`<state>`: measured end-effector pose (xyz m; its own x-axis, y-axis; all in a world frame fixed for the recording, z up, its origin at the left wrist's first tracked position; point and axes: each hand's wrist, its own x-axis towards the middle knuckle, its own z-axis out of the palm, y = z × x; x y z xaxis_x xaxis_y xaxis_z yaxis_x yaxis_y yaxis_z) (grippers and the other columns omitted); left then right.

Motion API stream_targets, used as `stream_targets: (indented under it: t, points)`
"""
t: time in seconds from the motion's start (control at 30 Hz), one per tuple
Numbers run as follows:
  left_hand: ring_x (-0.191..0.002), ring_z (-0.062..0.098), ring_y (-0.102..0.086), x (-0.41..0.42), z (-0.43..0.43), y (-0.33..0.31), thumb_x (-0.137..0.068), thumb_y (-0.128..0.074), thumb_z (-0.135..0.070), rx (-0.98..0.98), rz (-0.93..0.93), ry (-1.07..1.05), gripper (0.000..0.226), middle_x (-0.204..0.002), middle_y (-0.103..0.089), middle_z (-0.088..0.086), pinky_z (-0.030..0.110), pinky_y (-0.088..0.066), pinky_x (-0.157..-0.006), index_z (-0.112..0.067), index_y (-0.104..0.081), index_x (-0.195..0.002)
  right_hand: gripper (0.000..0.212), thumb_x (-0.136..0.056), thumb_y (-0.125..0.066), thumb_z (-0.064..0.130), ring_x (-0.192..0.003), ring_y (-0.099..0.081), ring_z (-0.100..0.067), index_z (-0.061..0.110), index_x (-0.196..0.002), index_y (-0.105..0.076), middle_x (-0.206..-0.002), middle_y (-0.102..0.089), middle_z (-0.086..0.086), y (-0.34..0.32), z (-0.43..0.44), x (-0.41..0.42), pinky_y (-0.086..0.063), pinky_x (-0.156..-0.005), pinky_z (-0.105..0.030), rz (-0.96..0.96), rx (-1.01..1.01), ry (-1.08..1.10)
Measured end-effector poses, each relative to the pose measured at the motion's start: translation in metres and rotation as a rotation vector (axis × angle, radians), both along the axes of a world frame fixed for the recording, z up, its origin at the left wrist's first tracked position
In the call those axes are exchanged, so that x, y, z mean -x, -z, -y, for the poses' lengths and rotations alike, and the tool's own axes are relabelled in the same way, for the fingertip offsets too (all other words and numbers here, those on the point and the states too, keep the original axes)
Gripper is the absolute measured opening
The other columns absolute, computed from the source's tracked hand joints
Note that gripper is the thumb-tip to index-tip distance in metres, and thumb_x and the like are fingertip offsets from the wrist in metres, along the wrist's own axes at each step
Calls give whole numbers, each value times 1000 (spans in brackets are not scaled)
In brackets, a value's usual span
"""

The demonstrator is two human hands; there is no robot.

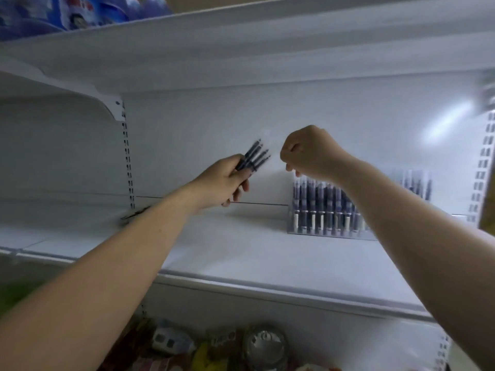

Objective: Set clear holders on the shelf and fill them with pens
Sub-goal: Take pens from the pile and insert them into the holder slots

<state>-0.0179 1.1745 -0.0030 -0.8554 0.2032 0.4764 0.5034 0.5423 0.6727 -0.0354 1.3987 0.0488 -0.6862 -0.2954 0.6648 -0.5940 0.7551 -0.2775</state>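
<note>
- My left hand point(227, 180) gripped a fanned bundle of pens point(255, 156), raised above the shelf point(241, 253).
- My right hand point(310, 153) hung curled over the left end of the holder point(321, 228); I could not tell whether it pinched anything.
- The holder stood at the back of the shelf, looking nearly full, so I judged filling was in hand.
- The next move called for taking one pen from the bundle and dropping it upright into a free gap.

A clear rectangular plastic holder point(321, 232) stood upright at the back of the white metal shelf point(241, 253), packed with upright dark blue pens with white bands point(318, 202). A blurred bundle of about 4 dark pens point(254, 156) fanned up and rightward from the gripping left hand point(227, 180), above the shelf.
</note>
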Motion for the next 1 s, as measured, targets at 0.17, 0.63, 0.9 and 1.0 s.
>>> stream_targets:
  t: [0.17,0.63,0.9,1.0]
  points:
    - [-57,9,-50,17,-80,-21,-112,-44,-17,-96,-17,241,11,-87,-62,4,23,-37,-48,-15,-55,-111,27,-99,-67,44,-58,-72,-9,21,-84,-73,-72,-77,6,-6,-94,-1,-60,-70,-31,-34,37,48]
    - [-61,13,-50,47,-171,4,-113,-43,-17,-107,-23,438,25,-88,-66,9,25,-39,-49,-19,-53,-136,30,-100,-68,37,-67,-61,-27,10,-91,-76,-83,-76,-13,41,-166,30,-45,-55,-29,25,545,-226]
    - [-60,22,-56,43,-170,19,-113,-42,-17,-118,-46,455,22,-87,-69,13,29,-39,-45,-18,-54,-132,14,-100,-68,16,-82,-72,-28,3,-95,-70,-93,-76,-15,48,-163,17,-50,-63,-32,224,697,-406]
    - [-61,24,-59,43,-165,24,-113,-43,-19,-78,-65,413,18,-84,-71,10,28,-42,-45,-18,-55,-126,15,-103,-61,10,-82,-74,-30,-1,-95,-68,-87,-75,-16,48,-162,15,-52,-61,-30,212,760,-409]
